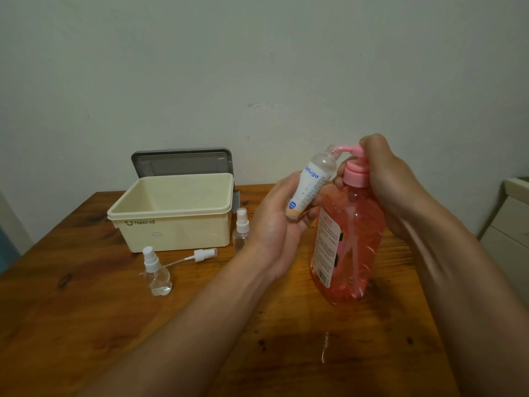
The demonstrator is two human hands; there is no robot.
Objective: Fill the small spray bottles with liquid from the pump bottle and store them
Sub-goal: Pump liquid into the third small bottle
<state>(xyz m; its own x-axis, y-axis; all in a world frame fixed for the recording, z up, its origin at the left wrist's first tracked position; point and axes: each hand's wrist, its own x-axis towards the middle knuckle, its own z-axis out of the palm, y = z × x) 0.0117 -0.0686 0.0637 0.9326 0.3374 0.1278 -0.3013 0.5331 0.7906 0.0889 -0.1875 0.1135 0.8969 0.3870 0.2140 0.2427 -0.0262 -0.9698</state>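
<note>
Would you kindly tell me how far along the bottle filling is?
Done: nothing visibly stored in the box. In hand: the left hand holds the labelled bottle tilted, mouth at the spout of the pump bottle, which the right hand grips; a spray top lies on the table. Left: two capped small bottles stand outside the box, unstored.

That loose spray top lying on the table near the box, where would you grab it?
Grip the spray top by its chunky white head, not the thin tube trailing to the left. It lies on its side on the table, so come down from above and pinch across the head; the tube looks too slim to hold steadily.
</note>
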